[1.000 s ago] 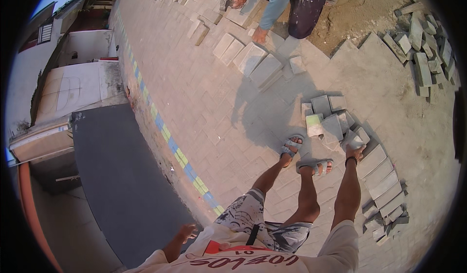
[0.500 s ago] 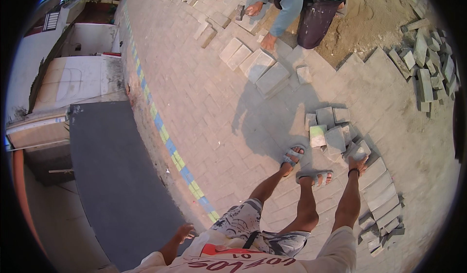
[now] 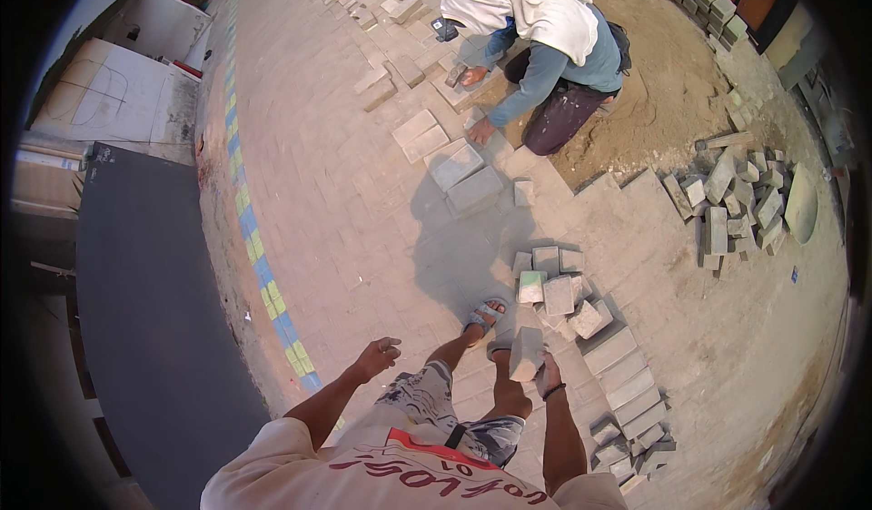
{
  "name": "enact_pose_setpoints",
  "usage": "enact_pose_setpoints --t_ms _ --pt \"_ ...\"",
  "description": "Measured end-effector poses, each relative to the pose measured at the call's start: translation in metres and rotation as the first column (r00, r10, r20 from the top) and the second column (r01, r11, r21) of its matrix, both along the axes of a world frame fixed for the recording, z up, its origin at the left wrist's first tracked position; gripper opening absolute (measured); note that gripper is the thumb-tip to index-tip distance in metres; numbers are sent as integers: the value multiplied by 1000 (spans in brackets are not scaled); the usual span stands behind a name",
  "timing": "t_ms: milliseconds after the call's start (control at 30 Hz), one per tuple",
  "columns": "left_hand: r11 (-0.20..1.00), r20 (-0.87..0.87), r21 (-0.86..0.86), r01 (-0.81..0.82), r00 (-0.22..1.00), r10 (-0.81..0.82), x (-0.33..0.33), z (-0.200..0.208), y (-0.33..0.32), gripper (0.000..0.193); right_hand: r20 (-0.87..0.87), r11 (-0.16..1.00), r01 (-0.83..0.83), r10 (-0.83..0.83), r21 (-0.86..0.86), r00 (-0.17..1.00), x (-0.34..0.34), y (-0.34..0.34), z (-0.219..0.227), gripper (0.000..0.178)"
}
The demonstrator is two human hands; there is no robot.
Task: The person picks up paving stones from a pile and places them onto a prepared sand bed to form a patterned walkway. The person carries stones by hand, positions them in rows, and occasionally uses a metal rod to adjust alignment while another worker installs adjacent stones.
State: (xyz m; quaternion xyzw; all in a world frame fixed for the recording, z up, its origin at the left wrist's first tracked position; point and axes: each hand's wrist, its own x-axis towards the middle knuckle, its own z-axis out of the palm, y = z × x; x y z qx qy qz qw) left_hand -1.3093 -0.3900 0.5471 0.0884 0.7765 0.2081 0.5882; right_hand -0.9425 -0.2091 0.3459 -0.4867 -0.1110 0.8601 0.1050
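Note:
A grey concrete paving block [image 3: 526, 354] is raised in front of my right leg, tilted. My right hand [image 3: 549, 376] grips it at its right side, a dark band round the wrist. My left hand [image 3: 376, 358] hangs in the air at my left, fingers loosely bent and apart, with nothing visible in it. Just beyond the held block lies a loose pile of paving blocks [image 3: 559, 296], one with a green-tinted face. A row of blocks [image 3: 623, 367] lies along the pile's right, near my right forearm.
Ahead, a co-worker [image 3: 554, 65] kneels at the sand bed's edge, one hand on a hammer-like tool [image 3: 455, 76]. Paired blocks [image 3: 474, 190] lie on the paving before them. A block heap [image 3: 740, 197] stands right. A blue-and-yellow painted strip [image 3: 258, 260] runs along the left.
My right hand has lifted a paving block off the pile and brought it toward my body. My left hand has risen and moved forward. The view has shifted, showing more of the co-worker.

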Motion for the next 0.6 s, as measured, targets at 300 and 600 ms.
enact_pose_setpoints --t_ms 300,600 --pt "761 156 459 459 802 -577 88 3 141 80 -346 991 -66 22 -118 938 -16 -8 124 67" --pt "799 -1 344 493 851 -525 106 7 197 88 133 991 133 -133 10 982 -8 0 193 79"
